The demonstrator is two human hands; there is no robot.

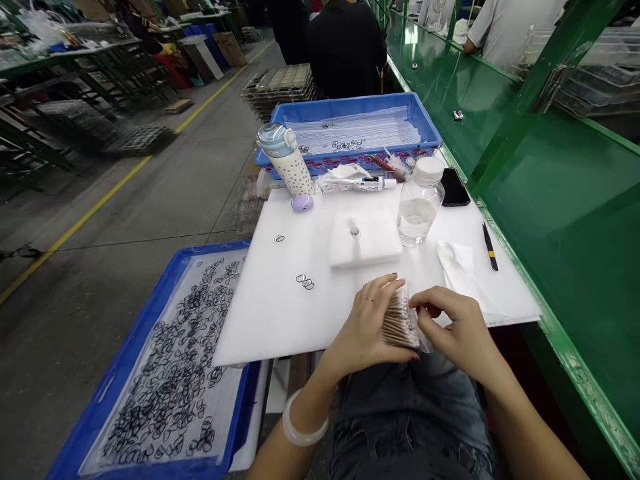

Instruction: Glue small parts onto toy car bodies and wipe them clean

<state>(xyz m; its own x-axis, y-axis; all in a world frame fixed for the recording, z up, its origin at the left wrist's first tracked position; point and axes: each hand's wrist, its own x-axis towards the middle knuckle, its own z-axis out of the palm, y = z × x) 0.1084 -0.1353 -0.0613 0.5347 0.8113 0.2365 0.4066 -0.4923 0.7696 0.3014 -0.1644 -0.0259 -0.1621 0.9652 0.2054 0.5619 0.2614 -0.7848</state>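
Note:
My left hand [367, 323] is wrapped round a bundle of wooden cotton swabs [400, 319] in a clear wrapper, held over the near edge of the white board [280, 320]. My right hand [453, 323] pinches at the bundle's right side with bent fingers. A white bracelet sits on my left wrist. Small dark rings [305, 282] lie on the board just left of my hands, and a folded white pad [365, 243] lies beyond them.
A blue tray [115, 380] full of small dark rings stands at the lower left. Behind the board are a second blue tray [425, 123], a spotted bottle [290, 163], a clear jar [419, 207], a tube [360, 183], a phone [454, 187] and a pen [490, 245]. People stand further back.

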